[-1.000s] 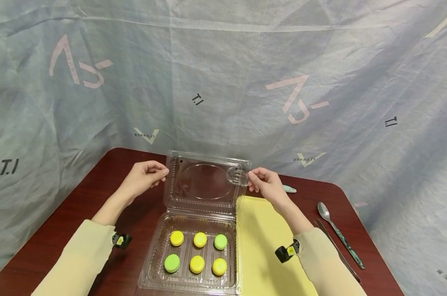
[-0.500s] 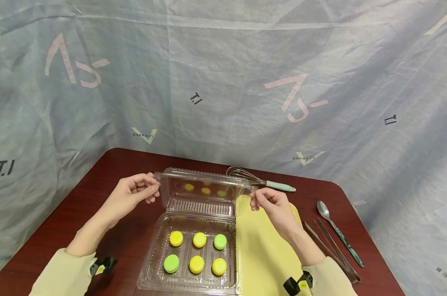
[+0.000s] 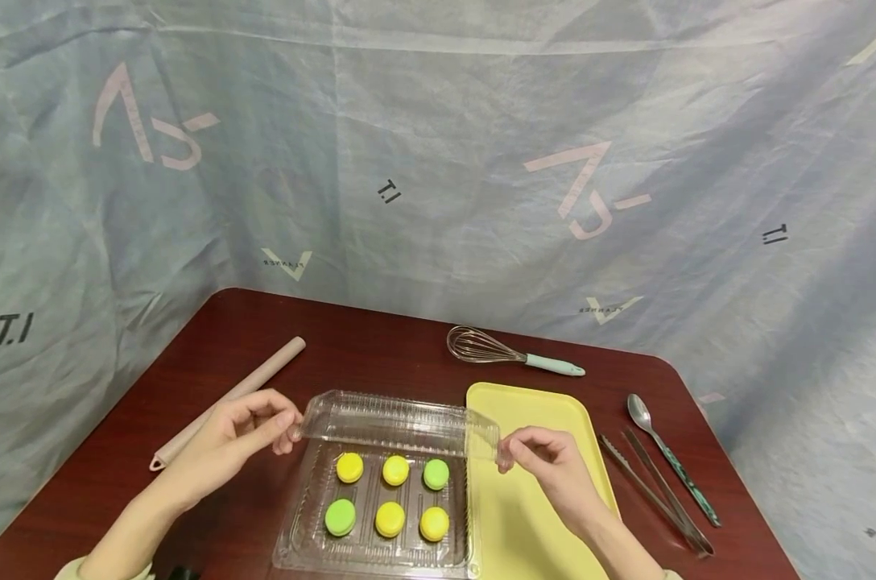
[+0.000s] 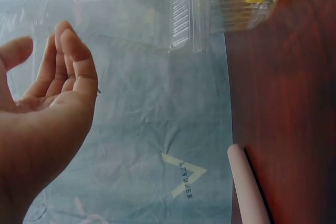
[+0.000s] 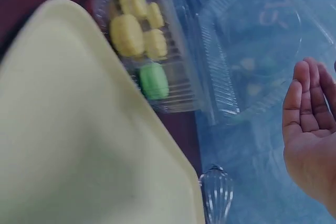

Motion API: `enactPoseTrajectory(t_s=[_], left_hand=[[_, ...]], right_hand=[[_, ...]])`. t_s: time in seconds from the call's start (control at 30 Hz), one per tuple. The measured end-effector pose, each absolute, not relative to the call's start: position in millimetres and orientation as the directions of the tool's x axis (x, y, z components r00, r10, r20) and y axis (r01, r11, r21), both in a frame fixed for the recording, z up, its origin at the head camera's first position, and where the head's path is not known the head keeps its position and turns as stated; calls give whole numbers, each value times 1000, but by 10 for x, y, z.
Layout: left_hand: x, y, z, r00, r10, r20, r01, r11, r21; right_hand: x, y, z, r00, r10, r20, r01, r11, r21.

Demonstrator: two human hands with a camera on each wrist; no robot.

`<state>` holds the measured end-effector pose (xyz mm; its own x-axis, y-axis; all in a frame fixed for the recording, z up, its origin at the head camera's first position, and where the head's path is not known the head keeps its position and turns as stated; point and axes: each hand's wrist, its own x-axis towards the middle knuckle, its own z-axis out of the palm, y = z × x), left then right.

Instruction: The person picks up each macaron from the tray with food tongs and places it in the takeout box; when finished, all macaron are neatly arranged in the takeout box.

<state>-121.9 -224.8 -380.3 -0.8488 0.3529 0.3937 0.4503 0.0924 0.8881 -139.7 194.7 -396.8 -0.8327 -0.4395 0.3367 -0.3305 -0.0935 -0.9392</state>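
Observation:
In the head view, a clear plastic clamshell box (image 3: pixel 311 515) holds several yellow and green macarons (image 3: pixel 390 519). Its hinged lid (image 3: pixel 402 423) leans forward, partly lowered over the base. At the lid's left corner my left hand (image 3: pixel 235 443) pinches the edge between thumb and fingers. On the opposite corner, my right hand (image 3: pixel 554 475) grips the edge the same way. The right wrist view shows curled fingers (image 5: pixel 310 95) beside the clear lid (image 5: pixel 252 45); that thumb is mostly out of frame. The left wrist view catches the lid's ridged side (image 4: pixel 180 14) beyond the hand.
A yellow tray (image 3: pixel 528 403) lies right of the box, under my right hand. Behind it is a whisk (image 3: pixel 514 354). Tongs (image 3: pixel 659 491) and a spoon (image 3: pixel 670 459) lie far right. A rolling pin (image 3: pixel 264 370) lies on the left, partly behind my left hand.
Both hands have brought the lid from upright forward and down toward the base. The whisk and the rolling pin have come into plain view. The macarons have stayed put.

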Motion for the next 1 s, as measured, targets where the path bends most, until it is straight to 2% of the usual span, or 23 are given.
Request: enactPoseTrajectory(t_s=[0.07, 0.23, 0.4, 0.53, 0.83, 1.0], left_hand=[[-1153, -2269, -3851, -830, 384, 404, 468, 86, 879], [-981, -2334, -4010, -799, 446, 404, 481, 71, 874], [-848, -2356, -4147, -798, 492, 348, 463, 131, 876], [-798, -2344, -4239, -788, 512, 343, 497, 198, 845], [-799, -2315, -4450, -731, 546, 409, 598, 225, 769], [-796, -2303, -4535, -716, 541, 441, 635, 242, 734]], right_hand=[[-1330, 1956, -3998, -830, -454, 325, -324, -82, -943], [-1196, 1970, -4114, -773, -528, 352, -349, -110, -931], [-1117, 1985, -4245, -723, -573, 386, -420, -79, -904], [-1092, 1989, -4340, -698, -590, 405, -484, -28, -874], [-1060, 2006, -4513, -673, -625, 396, -554, 71, -830], [-1029, 1999, -4552, -682, -625, 380, -557, 107, -824]])
